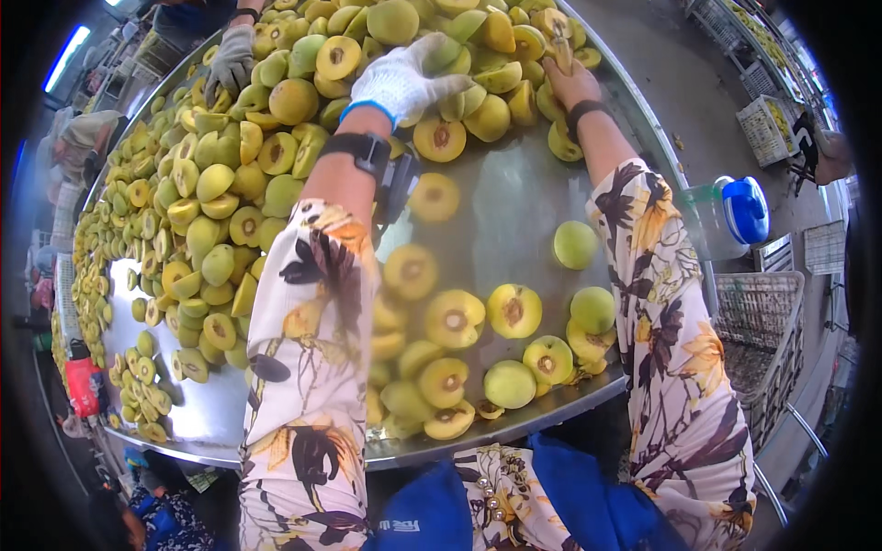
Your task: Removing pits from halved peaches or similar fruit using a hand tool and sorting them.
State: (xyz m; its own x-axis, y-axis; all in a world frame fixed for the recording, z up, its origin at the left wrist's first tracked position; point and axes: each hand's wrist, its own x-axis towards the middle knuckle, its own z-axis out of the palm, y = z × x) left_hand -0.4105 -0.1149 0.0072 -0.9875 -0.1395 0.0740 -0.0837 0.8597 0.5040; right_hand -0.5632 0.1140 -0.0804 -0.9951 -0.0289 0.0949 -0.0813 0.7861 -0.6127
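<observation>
My left hand [403, 79], in a white knit glove with a blue cuff, reaches into a heap of halved yellow-green peaches [293, 101]. Its thumb and fingers are around a green peach half [451, 60]; whether they grip it is unclear. To the right, my bare right hand [575, 84] holds a small hand tool [561, 52] by its narrow handle, the tip pointing away from me over the fruit. Just below my left hand lies a peach half [439, 140], cut face up, with its brown pit cavity showing. All of this rests on a metal table [510, 200].
Loose peach halves [513, 310] lie along the table's near rim. A co-worker's gloved hand [233, 58] touches the heap at upper left. A clear jug with a blue lid [745, 210] stands beyond the right rim, above a dirty plastic crate [758, 330].
</observation>
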